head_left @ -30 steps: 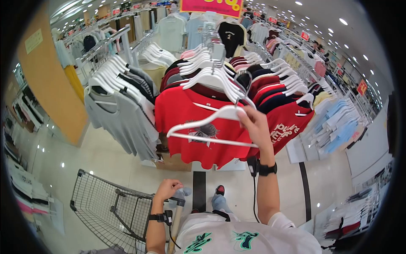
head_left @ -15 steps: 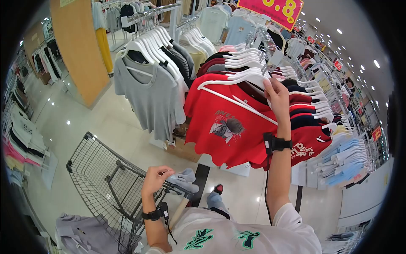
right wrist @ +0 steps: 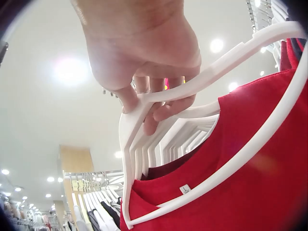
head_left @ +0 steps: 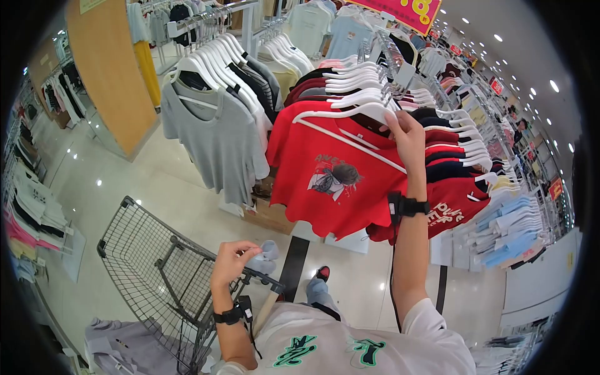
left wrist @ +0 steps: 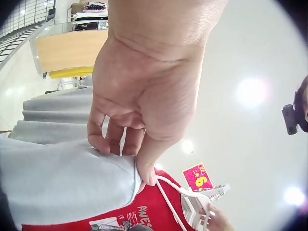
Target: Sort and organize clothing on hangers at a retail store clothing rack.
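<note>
My right hand (head_left: 409, 134) (right wrist: 144, 72) pinches the top of a bare white hanger (head_left: 337, 115) (right wrist: 260, 149) between thumb and fingers. Just behind the hanger is a red shirt (head_left: 369, 187) (right wrist: 231, 192) with a printed figure, hanging at the front of a rack. My left hand (head_left: 231, 262) (left wrist: 144, 96), lower and to the left, pinches the edge of a pale blue-grey cloth (head_left: 267, 255) (left wrist: 67, 178) between thumb and fingers. In the left wrist view that cloth covers part of the red shirt.
A wire cart (head_left: 156, 250) stands at the lower left, with a grey-purple garment (head_left: 119, 344) beside it. Grey shirts (head_left: 209, 134) hang left of the red one, and dark and red shirts (head_left: 447, 147) hang to its right. An orange-brown pillar (head_left: 112, 81) rises at the left.
The head view has turned, shifting the rack to the right. My right hand has brought the bare hanger up against the hangers on the rack. My left hand still pinches the cloth.
</note>
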Motion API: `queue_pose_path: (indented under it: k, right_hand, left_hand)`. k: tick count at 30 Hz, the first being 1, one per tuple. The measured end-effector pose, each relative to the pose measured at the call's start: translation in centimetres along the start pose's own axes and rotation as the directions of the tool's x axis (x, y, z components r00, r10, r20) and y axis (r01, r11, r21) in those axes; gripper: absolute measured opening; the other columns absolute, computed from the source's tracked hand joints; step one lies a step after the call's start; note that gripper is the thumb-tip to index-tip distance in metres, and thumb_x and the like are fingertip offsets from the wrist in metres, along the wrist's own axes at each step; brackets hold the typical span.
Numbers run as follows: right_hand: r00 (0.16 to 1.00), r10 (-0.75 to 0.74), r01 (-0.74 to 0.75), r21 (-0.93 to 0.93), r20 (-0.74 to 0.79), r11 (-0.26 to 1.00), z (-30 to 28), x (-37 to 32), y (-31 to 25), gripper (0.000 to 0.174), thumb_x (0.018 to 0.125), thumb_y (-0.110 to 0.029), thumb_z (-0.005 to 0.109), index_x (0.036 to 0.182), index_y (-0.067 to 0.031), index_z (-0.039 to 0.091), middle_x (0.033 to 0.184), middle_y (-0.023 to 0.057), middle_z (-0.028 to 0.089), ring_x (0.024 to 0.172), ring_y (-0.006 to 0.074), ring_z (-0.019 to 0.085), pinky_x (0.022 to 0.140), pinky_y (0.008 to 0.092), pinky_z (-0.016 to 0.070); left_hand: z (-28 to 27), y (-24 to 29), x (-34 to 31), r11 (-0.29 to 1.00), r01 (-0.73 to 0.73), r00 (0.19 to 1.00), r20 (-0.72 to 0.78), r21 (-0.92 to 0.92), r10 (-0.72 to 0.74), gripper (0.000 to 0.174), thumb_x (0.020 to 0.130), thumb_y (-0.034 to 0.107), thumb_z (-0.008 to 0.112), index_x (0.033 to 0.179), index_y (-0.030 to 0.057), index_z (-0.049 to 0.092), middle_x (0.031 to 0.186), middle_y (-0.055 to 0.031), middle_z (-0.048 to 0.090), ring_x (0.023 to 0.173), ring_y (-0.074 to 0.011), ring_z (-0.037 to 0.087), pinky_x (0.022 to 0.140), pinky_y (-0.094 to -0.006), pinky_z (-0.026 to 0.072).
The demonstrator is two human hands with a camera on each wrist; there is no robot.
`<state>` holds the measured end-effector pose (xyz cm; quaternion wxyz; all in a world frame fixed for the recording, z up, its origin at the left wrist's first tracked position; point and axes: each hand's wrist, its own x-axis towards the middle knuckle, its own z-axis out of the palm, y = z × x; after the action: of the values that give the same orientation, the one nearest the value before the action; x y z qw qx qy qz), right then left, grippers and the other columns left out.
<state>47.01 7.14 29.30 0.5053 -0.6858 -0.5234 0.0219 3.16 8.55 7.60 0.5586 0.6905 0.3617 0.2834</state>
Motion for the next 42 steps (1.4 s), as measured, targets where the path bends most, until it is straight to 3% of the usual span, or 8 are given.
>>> queue_pose_path:
  k: [5, 10, 15, 20, 26, 32, 35, 42]
  right_hand:
    - [0.979, -0.06, 0.048, -0.064, -0.194, 0.997, 1.0, -2.8, 1.2, 0.034, 0.094, -0.026, 0.072, 0.111, 0.0029, 0.068, 0.093, 0.0131, 0.074, 0.085, 0.0183, 0.067, 0.082, 0.0323, 0.0505]
    - [0.746, -0.284, 0.15, -0.264, -0.602, 0.953, 2.0, -10.8, -0.3, 0.016, 0.093, -0.002, 0.068, 0.11, -0.0012, 0.068, 0.104, 0.0131, 0.07, 0.096, 0.0251, 0.067, 0.089, 0.0353, 0.0516]
    - [0.996, -0.074, 0.076, -0.044, 0.058, 0.996, 5.7, -19.8, 1.0, 0.021, 0.091, -0.006, 0.071, 0.112, -0.0037, 0.066, 0.105, 0.0124, 0.069, 0.093, 0.0236, 0.067, 0.083, 0.0339, 0.053]
    - [0.805, 0.136, -0.262, 0.14, 0.578, 0.955, 11.7, -27.8, 2.6, 0.044, 0.089, -0.029, 0.076, 0.127, -0.0088, 0.064, 0.115, 0.0105, 0.069, 0.104, 0.0254, 0.066, 0.086, 0.04, 0.0536]
    - [0.735, 0.256, -0.33, 0.002, 0.629, 0.944, 15.0, -32.7, 6.2, 0.046, 0.089, -0.024, 0.074, 0.13, -0.008, 0.062, 0.09, 0.0146, 0.071, 0.08, 0.0286, 0.07, 0.074, 0.0383, 0.0539]
    - [0.837, 0.393, -0.403, -0.057, 0.381, 0.913, 11.2, -34.4, 11.6, 0.016, 0.089, -0.015, 0.068, 0.096, -0.0008, 0.071, 0.073, 0.0135, 0.068, 0.064, 0.0215, 0.064, 0.064, 0.0363, 0.0515]
    - [0.74, 0.544, -0.624, 0.102, 0.397, 0.775, 6.9, -33.4, 11.0, 0.014, 0.088, -0.013, 0.067, 0.091, 0.0009, 0.069, 0.068, 0.0075, 0.064, 0.063, 0.0139, 0.059, 0.063, 0.0313, 0.0491]
    - [0.891, 0.437, -0.45, 0.115, 0.118, 0.886, -0.1, -28.4, 4.3, 0.012, 0.081, -0.007, 0.07, 0.084, 0.0039, 0.067, 0.066, 0.0055, 0.058, 0.064, 0.0127, 0.054, 0.063, 0.0296, 0.0443]
  left_hand:
    - [-0.4, 0.6, -0.9, 0.999, -0.028, 0.998, -0.054, -0.03, 0.026, 0.015, 0.091, 0.014, 0.074, 0.095, -0.0006, 0.077, 0.08, -0.0076, 0.075, 0.071, -0.0117, 0.064, 0.067, -0.0263, 0.0479]
    - [-2.2, 1.1, -2.3, 1.0, 0.008, 0.985, -0.172, 0.025, -0.004, 0.013, 0.091, 0.013, 0.073, 0.095, 0.0007, 0.076, 0.081, -0.0072, 0.074, 0.072, -0.0122, 0.064, 0.066, -0.0276, 0.0484]
    - [-2.0, 1.8, -1.6, 0.998, -0.05, 0.989, -0.135, 0.04, 0.055, 0.012, 0.09, 0.011, 0.073, 0.094, 0.0001, 0.074, 0.083, -0.008, 0.072, 0.073, -0.0139, 0.063, 0.067, -0.0276, 0.0484]
    - [2.5, 5.0, 1.5, 0.984, -0.176, 0.982, 0.067, -0.028, 0.177, 0.009, 0.091, 0.008, 0.07, 0.094, 0.0004, 0.073, 0.082, -0.0068, 0.067, 0.073, -0.0158, 0.059, 0.065, -0.03, 0.0464]
    - [6.7, 9.3, 3.4, 0.944, -0.319, 0.873, 0.364, -0.08, 0.326, 0.009, 0.093, 0.007, 0.068, 0.092, -0.0013, 0.069, 0.084, -0.0049, 0.066, 0.076, -0.0129, 0.059, 0.069, -0.0281, 0.0471]
    - [5.6, 8.6, 3.2, 0.973, -0.092, 0.955, 0.258, -0.21, 0.146, 0.012, 0.097, 0.011, 0.067, 0.09, 0.0018, 0.067, 0.084, -0.0002, 0.066, 0.082, -0.0086, 0.058, 0.076, -0.0249, 0.0451]
    - [4.7, 7.0, 3.4, 0.97, -0.133, 0.977, 0.135, -0.204, 0.162, 0.012, 0.092, 0.011, 0.075, 0.089, 0.0023, 0.067, 0.066, 0.0077, 0.047, 0.062, -0.0029, 0.038, 0.055, -0.0234, 0.0303]
    - [4.5, 4.5, 3.6, 0.993, -0.114, 0.977, 0.176, -0.029, 0.117, 0.02, 0.08, 0.007, 0.083, 0.086, 0.0035, 0.064, 0.062, 0.0071, 0.032, 0.059, -0.0053, 0.032, 0.054, -0.0255, 0.028]
